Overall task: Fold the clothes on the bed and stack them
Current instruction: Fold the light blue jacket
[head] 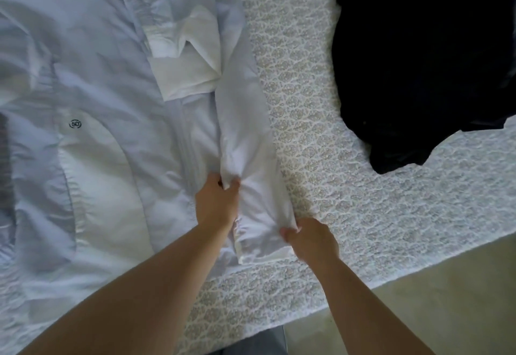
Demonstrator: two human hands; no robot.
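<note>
A pale blue shirt [92, 81] lies spread over the left half of the bed, with a small round logo on its chest and a white cuff folded near the collar. Its right side is turned in over the body as a long strip of cloth [245, 137]. My left hand [217, 201] pinches that strip at its inner edge. At the strip's lower corner, close to the hem, my right hand [310, 238] grips the cloth. A black garment [424, 56] lies crumpled at the upper right of the bed, apart from both hands.
The bed is covered by a white quilt with a grey floral pattern [321, 137]. Its edge runs diagonally from lower left to the right side. Pale floor [435, 304] shows at the lower right.
</note>
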